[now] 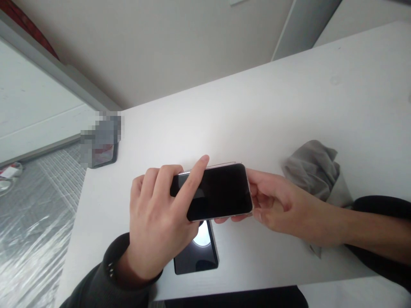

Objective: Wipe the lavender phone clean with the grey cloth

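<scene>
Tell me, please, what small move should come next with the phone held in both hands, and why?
Probably reach the right hand for the grey cloth. The left hand grips the phone with its forefinger across the dark screen, above a glossy black sheet; the cloth lies unused just beyond the right hand.

We see a white table (289, 107) carrying three things. A crumpled grey cloth (313, 169) lies toward its right side, a dark glossy slab (196, 254) near the front edge, and a pixelated dark item (102, 143) at the far left corner.
</scene>
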Demonstrator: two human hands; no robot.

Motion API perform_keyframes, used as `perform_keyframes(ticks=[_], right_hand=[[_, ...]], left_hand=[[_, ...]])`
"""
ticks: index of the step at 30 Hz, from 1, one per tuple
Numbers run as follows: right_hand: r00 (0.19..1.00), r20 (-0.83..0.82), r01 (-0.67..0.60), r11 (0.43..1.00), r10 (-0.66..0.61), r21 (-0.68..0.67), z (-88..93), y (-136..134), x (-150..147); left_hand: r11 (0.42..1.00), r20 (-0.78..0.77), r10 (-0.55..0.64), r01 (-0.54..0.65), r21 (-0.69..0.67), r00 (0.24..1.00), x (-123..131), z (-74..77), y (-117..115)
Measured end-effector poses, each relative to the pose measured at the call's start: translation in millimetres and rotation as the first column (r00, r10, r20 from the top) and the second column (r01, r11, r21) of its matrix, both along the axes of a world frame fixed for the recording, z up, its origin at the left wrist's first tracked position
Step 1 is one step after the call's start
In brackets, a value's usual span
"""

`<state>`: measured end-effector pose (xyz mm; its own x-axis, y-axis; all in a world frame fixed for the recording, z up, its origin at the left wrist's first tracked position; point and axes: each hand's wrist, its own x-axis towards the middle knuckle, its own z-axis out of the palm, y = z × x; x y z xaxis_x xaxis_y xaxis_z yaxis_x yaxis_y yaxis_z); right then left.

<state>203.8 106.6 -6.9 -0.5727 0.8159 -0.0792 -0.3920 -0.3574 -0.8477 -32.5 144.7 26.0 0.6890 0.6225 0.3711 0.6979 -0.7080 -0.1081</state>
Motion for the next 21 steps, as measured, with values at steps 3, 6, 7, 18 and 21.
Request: perform_keyframes(ticks=[3,6,7,18,21], right_hand=[[0.998,0.05,0.032,0.999,-0.032,0.001,3.6,0.7,-1.6],[0.997,0.077,0.031,1.0,-0.03,-0.006,2.5,0.9,-1.3],[0.997,0.07,0.031,1.0,-0.03,-0.006,1.7,0.9,-1.0],[0.984,0.177,-0.012,0.999,0.004,0.046,4.4,-2.8,0.1],[0.979,0.201,-0.019,0.998,0.008,0.053,5.9,-1.2,-0.2]], left_hand=[[1.0,-0.019,-0.007,0.007,0.018,1.0,1.5,-0.3,-1.3],[0.998,-0.003,-0.014,0.014,0.058,1.0,3.0,-0.5,-1.4],[0.998,0.003,-0.016,0.016,0.065,1.0,3.4,-0.6,-1.3],[0.995,0.005,-0.039,0.038,0.091,0.999,1.1,-0.9,0.5],[0.996,0.001,-0.038,0.037,0.084,0.999,1.4,0.0,0.6]])
